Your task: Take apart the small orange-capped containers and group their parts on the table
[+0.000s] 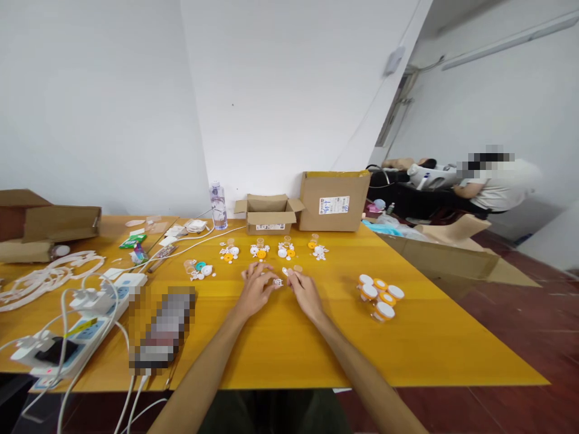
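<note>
My left hand [257, 288] is over the middle of the table with its fingers bent. Its thumb tip is beside some small white plastic parts [277, 282]; what lies under the fingers is hidden. Close by on the right, my right hand [305, 292] is closed in a pinch on a small white plastic part [284, 272]. Just beyond it is a clear round piece [297, 268]. Several small groups of parts lie past my hands, each with a clear cup [260, 243], white pieces and a coloured disc, such as the orange disc [261, 255] and teal disc [200, 266].
Several white-and-orange round assemblies [385, 311] stand at right. Behind are an open carton [269, 224], a larger box [332, 205] and a bottle [218, 206]. Power strips [104, 319] with cables and a blurred phone-like object [165, 328] lie left. A person [502, 184] sits far right.
</note>
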`<action>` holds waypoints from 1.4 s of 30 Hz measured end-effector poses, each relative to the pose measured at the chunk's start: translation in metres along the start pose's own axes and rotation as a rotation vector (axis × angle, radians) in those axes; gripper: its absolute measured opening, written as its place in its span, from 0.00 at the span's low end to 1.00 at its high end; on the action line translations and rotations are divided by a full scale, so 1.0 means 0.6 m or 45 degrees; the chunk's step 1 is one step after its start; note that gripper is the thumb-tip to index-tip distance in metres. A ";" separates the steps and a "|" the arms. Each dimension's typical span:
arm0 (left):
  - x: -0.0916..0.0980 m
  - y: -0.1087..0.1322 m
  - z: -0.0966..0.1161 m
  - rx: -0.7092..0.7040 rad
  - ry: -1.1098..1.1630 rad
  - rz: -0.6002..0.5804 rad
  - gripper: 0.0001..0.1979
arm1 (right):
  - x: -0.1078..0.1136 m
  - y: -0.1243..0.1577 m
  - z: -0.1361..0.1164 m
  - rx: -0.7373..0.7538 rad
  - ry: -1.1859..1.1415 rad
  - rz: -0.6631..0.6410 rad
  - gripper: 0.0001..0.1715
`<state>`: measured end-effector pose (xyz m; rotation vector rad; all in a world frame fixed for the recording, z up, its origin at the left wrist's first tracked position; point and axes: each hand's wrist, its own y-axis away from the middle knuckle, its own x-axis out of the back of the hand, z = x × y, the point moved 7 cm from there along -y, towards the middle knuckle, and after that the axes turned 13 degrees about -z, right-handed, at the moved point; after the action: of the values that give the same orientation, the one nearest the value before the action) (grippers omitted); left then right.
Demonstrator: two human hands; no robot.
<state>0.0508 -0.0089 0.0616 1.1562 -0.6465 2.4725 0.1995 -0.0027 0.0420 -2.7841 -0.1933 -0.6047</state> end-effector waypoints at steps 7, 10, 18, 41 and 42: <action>-0.012 0.000 -0.006 0.000 -0.155 -0.027 0.08 | 0.008 0.008 0.008 -0.125 0.471 0.111 0.16; -0.012 -0.001 -0.006 0.019 -0.147 -0.019 0.10 | 0.004 0.009 0.012 -0.161 0.552 0.097 0.13; -0.001 0.005 -0.018 0.120 -0.101 0.003 0.18 | -0.001 0.014 -0.010 -0.005 0.676 0.082 0.08; 0.008 -0.001 -0.040 0.060 0.232 -0.019 0.09 | -0.041 0.026 -0.057 0.542 0.888 -0.047 0.13; 0.008 -0.001 -0.040 0.058 0.233 -0.021 0.09 | -0.043 0.026 -0.059 0.548 0.874 -0.070 0.13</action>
<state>0.0329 0.0047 0.0516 0.9324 -0.5288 2.5526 0.1658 -0.0300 0.0580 -2.0334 -0.2167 -1.3070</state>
